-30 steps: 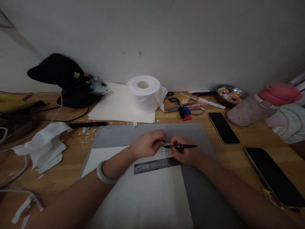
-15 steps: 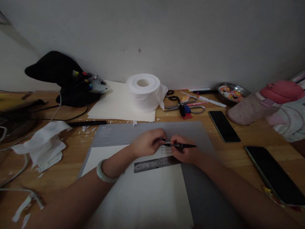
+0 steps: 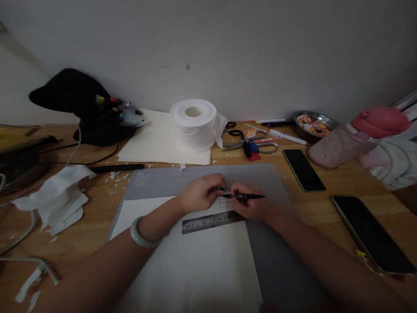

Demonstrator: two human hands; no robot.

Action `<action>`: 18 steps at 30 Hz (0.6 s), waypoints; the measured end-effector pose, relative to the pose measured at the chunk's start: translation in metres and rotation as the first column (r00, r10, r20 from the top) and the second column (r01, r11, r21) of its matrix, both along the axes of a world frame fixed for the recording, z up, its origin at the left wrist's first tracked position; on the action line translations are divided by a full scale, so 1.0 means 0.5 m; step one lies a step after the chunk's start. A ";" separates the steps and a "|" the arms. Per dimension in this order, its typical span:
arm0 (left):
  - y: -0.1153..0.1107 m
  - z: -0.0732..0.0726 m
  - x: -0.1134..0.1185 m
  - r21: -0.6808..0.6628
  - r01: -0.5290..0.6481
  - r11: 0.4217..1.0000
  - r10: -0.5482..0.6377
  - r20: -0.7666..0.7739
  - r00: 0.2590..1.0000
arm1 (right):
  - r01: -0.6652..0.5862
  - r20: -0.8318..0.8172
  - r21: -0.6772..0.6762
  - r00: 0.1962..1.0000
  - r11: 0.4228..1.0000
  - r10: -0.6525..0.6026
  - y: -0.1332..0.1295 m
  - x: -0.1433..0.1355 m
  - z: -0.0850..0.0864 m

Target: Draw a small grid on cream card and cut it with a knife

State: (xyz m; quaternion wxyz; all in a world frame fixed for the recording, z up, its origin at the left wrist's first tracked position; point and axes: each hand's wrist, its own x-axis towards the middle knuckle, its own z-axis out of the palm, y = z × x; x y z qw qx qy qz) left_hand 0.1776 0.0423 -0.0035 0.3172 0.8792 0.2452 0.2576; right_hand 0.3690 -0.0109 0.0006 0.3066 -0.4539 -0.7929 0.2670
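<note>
In my right hand [image 3: 250,202] is a slim black marker pen [image 3: 249,196], held nearly level with its tip toward my left hand. My left hand [image 3: 203,191] is closed, pinching a small black pen cap [image 3: 222,188] close to that tip. Below both hands lies a white sheet of paper [image 3: 195,265] with a small ruled grid [image 3: 225,201] drawn near its top edge. A steel ruler [image 3: 208,221] rests across the sheet, its right end partly hidden under my right hand. Beneath the paper is a grey cutting mat [image 3: 276,252].
Behind the mat stand a white tissue roll [image 3: 193,126] and scissors [image 3: 250,143] among pens. On the right are two phones [image 3: 302,169], a pink-lidded bottle [image 3: 345,139] and a metal bowl [image 3: 316,126]. Crumpled tissue [image 3: 61,191], cables and paper scraps lie left.
The view has shifted slightly, so everything sits a little further left. Both hands keep nearly the same pose, with the pen and cap still held close together.
</note>
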 end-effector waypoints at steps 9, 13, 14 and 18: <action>0.000 0.002 0.002 -0.007 0.016 1.000 -0.016 0.021 1.000 | 0.040 -0.031 -0.040 0.999 0.998 -0.041 0.002 -0.003 0.000; 0.000 0.002 0.002 -0.009 0.016 1.000 -0.016 0.032 0.999 | 0.076 -0.054 -0.085 0.995 0.994 -0.081 0.006 -0.003 -0.004; 0.000 0.002 0.002 -0.007 0.014 1.000 -0.014 0.033 0.999 | 0.087 -0.063 -0.099 0.994 0.991 -0.094 0.007 -0.003 -0.004; 0.000 0.001 0.001 -0.017 0.018 1.000 -0.018 0.022 1.000 | 0.129 -0.124 -0.138 0.981 0.982 -0.146 0.015 -0.002 -0.009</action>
